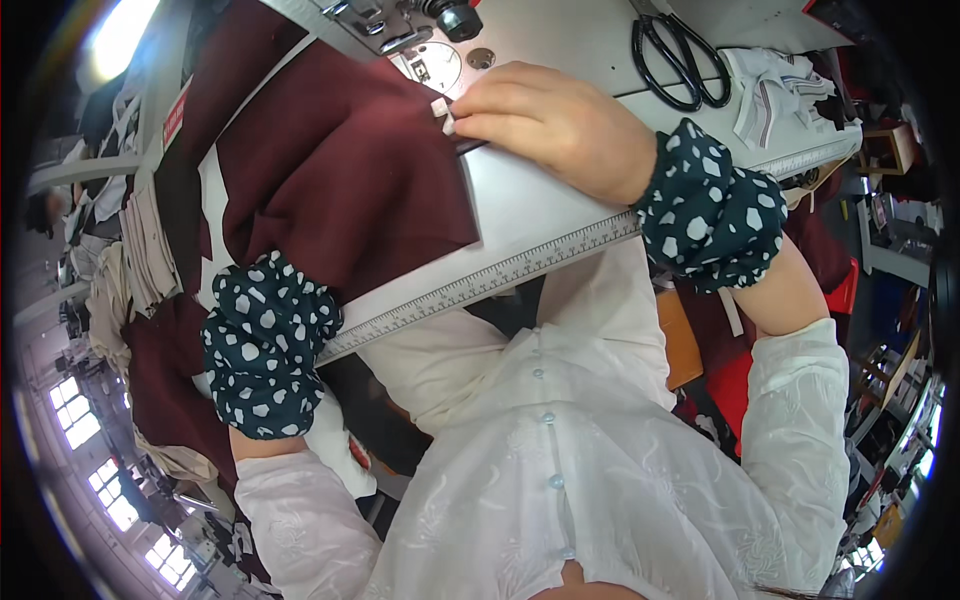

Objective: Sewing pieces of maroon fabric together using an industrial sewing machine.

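A piece of maroon fabric (360,172) is spread over the white sewing table, rumpled on its left side. My left hand is out of view beneath this fabric; only its dotted sleeve cover (266,345) shows at the front edge. My right hand (551,124) has its thumb and fingertips together on a small white tag (440,109) at the fabric's upper right corner. Just beyond those fingertips lies the round metal needle plate (439,66) of a sewing machine (375,26). The machine's presser foot area is partly cut off by the frame.
Black-handled scissors (679,64) lie right of the machine, beside folded white striped ribbing (776,94). A printed ruler strip (487,281) runs along the table's front edge. More maroon cloth (169,375) and beige pieces (146,240) hang at the left.
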